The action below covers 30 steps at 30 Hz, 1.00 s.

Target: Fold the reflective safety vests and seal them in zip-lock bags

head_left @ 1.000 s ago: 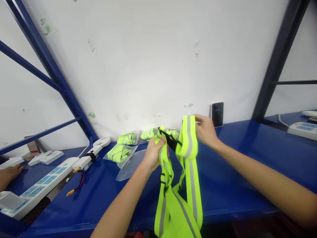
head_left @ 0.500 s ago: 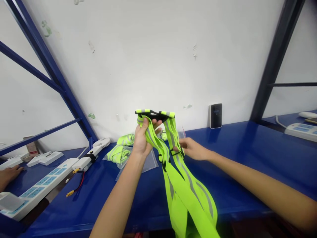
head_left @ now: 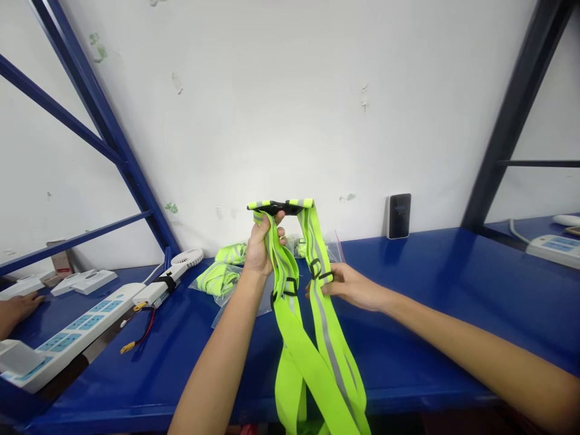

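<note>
My left hand [head_left: 263, 246] is wrapped round the upper part of a neon green reflective strap harness [head_left: 335, 338], just under its black buckle [head_left: 283, 208]. My right hand [head_left: 347, 285] pinches the right-hand strap beside a black slider [head_left: 315, 269]; some of its fingers are behind the strap. A second black slider [head_left: 290, 286] sits on the left strap. Long loops of the harness hang down past the table's front edge. Behind my left hand lie bagged green straps [head_left: 217, 279] on the blue table.
A white power strip [head_left: 81, 329], a small fan [head_left: 188, 258] and a cable with yellow connectors [head_left: 147, 329] lie at the left. A black-faced device [head_left: 399, 216] leans on the wall. Another person's hand [head_left: 25, 307] rests at the far left.
The hanging loops have swung left and the straps have spread apart. My right hand has shifted slightly down along its strap. The view has shifted a little.
</note>
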Each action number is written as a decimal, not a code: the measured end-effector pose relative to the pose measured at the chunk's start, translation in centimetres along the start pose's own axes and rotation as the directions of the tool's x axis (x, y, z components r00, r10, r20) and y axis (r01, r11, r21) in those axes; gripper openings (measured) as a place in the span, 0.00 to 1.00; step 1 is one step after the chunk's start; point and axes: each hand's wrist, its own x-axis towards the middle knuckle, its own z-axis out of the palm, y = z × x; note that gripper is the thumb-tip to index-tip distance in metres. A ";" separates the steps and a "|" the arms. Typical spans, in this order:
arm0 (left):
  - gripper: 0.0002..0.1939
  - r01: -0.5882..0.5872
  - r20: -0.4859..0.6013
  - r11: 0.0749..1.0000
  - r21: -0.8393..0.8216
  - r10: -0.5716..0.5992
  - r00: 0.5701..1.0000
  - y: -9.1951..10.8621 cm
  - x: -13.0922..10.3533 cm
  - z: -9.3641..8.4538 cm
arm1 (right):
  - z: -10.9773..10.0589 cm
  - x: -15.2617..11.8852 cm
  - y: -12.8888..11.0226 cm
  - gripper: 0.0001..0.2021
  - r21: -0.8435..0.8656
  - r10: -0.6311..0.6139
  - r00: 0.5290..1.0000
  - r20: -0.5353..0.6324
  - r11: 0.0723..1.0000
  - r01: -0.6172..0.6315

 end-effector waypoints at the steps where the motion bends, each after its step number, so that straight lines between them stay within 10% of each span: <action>1: 0.05 -0.010 -0.007 1.000 -0.022 0.010 1.000 0.2 0.0 -0.1 | 0.4 0.0 0.2 0.12 0.093 0.032 0.997 -0.070 0.995 -0.025; 7: 0.02 -0.054 -0.068 0.992 -0.115 0.046 0.997 1.9 -0.1 -0.7 | 1.1 -0.1 0.1 0.10 0.393 0.175 0.983 -0.054 0.909 -0.140; 16: 0.06 -0.092 -0.204 0.989 -0.115 0.067 0.977 2.6 1.2 -2.9 | -0.2 -0.6 -0.8 0.16 -0.014 -0.148 0.955 -0.257 0.989 0.149; 30: 0.08 -0.049 -0.222 0.996 -0.079 0.031 0.975 1.9 0.8 -2.5 | -2.6 -0.6 -2.1 0.16 0.099 -0.061 0.994 -0.089 0.993 0.069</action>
